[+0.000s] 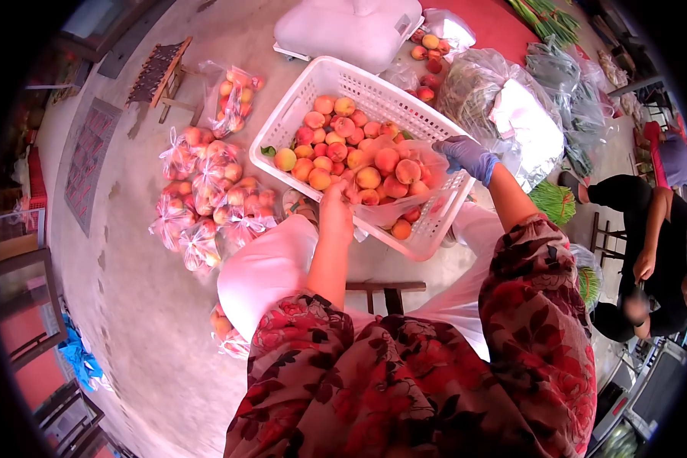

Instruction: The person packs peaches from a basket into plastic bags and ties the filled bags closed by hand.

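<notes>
A white perforated plastic basket [290,93] sits in front of my knees with many loose peaches [332,137] in it. Inside its right half lies a clear plastic bag [427,164] with several peaches in it. My bare left hand [339,195] is closed on the bag's near left edge, above the basket's front rim. In a blue-purple glove, my right hand [469,158] grips the bag's right edge by the basket's right rim. Its fingertips are partly hidden.
Tied bags of peaches [210,183] stand on the floor at left, near a low woven stool [159,72]. Large plastic bags [504,107] and green vegetables [553,202] lie at right. Another person [645,244] in black sits at far right. A white lidded container [347,30] stands behind the basket.
</notes>
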Motion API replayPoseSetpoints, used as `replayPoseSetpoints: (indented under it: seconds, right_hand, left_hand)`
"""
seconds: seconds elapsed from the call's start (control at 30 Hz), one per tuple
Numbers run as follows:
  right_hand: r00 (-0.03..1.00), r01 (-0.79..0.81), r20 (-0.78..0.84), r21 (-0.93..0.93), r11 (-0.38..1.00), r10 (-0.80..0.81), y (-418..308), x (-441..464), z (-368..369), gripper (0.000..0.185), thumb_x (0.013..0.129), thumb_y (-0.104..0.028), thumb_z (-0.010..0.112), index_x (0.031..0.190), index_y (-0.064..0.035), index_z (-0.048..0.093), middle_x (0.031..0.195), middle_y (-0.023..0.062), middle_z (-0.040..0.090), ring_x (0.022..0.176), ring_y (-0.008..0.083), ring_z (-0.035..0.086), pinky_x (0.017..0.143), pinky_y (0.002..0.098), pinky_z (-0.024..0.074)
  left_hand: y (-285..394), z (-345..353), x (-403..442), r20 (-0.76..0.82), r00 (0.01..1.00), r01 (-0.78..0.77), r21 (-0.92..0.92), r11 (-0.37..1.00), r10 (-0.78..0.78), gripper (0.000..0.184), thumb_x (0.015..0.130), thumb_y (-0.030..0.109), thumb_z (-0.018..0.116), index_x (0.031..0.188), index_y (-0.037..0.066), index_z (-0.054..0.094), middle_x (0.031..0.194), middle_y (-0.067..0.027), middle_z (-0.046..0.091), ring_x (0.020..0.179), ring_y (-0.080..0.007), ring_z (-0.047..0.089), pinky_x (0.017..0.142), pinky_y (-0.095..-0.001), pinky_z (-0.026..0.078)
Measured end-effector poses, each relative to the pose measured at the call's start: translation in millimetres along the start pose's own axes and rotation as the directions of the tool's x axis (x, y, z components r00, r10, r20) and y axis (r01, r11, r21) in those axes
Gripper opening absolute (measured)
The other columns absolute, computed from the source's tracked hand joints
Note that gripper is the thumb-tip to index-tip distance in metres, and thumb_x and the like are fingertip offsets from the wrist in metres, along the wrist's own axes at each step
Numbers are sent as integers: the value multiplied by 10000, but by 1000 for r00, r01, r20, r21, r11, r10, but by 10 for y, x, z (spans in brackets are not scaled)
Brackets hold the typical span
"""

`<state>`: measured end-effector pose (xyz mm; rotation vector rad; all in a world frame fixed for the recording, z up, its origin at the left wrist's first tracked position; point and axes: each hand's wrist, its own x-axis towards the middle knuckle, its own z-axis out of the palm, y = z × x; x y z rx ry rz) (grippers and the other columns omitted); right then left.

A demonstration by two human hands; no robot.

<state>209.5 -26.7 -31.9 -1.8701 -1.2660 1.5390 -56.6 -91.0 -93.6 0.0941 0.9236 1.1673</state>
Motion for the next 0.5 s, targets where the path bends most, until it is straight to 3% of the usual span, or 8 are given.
replayPoseSetpoints:
  seconds: [0.07, 0.1, 0.2, 0.23, 0.33, 0.43, 0.5]
  right_hand:
    - [1000, -4, -18, 212, 977, 8, 190, -26, -180, 246, 808, -257, 587, 668, -73, 503, 542, -4, 397, 457, 109, 382, 499, 298, 455]
    - [999, -32, 2, 336, 941, 33, 222, -39, -267, 252, 817, -268, 558, 715, -38, 533, 602, 34, 464, 505, 139, 441, 492, 298, 441]
    - [997, 79, -66, 623, 778, -49, 118, -176, -379, 249, 827, -240, 535, 645, -80, 476, 569, 28, 432, 508, 147, 431, 529, 310, 444]
    - [992, 104, -18, 680, 726, -126, 55, -212, -450, 242, 840, -228, 520, 645, -94, 468, 568, 32, 436, 516, 149, 438, 549, 301, 437]
    - [968, 179, -28, 776, 605, -250, -123, -190, -538, 243, 854, -225, 501, 649, -98, 476, 564, 29, 441, 520, 151, 448, 549, 280, 425]
    - [974, 206, -66, 660, 722, -218, -273, -144, -484, 262, 859, -250, 499, 677, -64, 525, 598, 45, 519, 536, 156, 477, 566, 270, 415]
    - [977, 200, -69, 606, 770, -200, -240, -60, -464, 268, 857, -257, 503, 687, -54, 538, 609, 50, 540, 541, 157, 485, 568, 271, 415]
  left_hand:
    - [88, 139, 10, 66, 997, -51, 79, 996, 46, 239, 810, 177, 506, 974, 3, 513, 657, 7, 412, 609, -120, 423, 649, -271, 389]
    - [149, 229, 11, 73, 996, -72, 172, 983, 60, 254, 817, 187, 507, 982, -6, 523, 658, 0, 410, 619, -131, 431, 653, -278, 401]
    - [473, 639, 39, 157, 980, -150, 172, 974, 123, 238, 822, 182, 507, 969, -5, 522, 672, -18, 435, 636, -148, 448, 653, -290, 415]
    - [627, 782, 15, 185, 979, -129, 225, 966, 88, 221, 823, 177, 508, 956, 1, 519, 694, -30, 458, 642, -152, 455, 659, -293, 421]
    - [1041, 1125, 9, 254, 966, -138, 370, 919, 43, 221, 826, 173, 514, 948, -11, 524, 742, -50, 508, 659, -154, 475, 667, -281, 431]
    - [1130, 1252, 120, 253, 957, -242, 430, 870, 141, 318, 820, 190, 532, 998, -74, 544, 783, -63, 544, 690, -144, 499, 670, -251, 431]
    - [1121, 1172, 295, 194, 970, -221, 436, 873, 148, 367, 820, 199, 537, 1057, -81, 516, 844, -89, 576, 684, -149, 502, 690, -261, 433]
